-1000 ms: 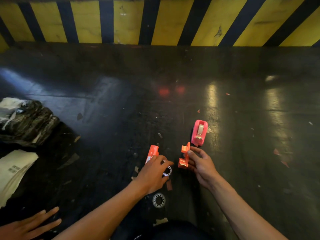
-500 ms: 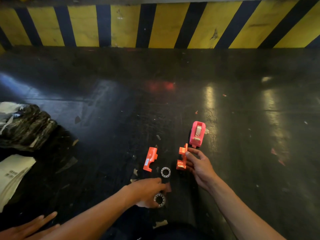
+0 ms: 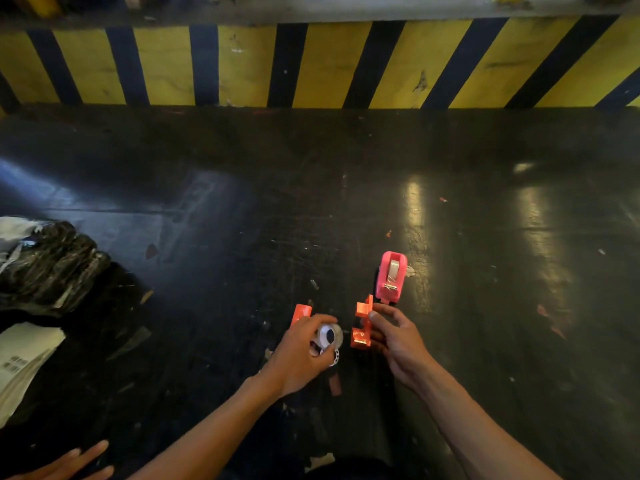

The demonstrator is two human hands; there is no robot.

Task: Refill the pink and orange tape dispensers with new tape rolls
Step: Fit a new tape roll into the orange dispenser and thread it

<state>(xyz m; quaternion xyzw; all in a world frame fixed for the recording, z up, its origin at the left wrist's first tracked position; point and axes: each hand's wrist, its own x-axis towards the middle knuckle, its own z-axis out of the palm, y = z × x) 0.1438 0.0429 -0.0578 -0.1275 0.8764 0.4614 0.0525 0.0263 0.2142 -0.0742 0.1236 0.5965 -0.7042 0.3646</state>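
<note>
While hands (image 3: pixel 398 341) grip orange halves: pink dispenser (image 3: pixel 392 277) just beyond.

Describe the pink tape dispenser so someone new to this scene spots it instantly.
Start at the yellow-and-black striped wall and come down the dark floor toward the person's two hands. The pink tape dispenser stands just beyond the right hand, untouched. Unlike the orange piece that hand holds, it is pink, rounded and whole, with a pale strip down its middle.

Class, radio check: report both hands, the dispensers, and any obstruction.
Left hand holding tape roll. Right hand gripping open orange dispenser half. Pink dispenser standing apart, untouched. Nothing in the way.
</note>
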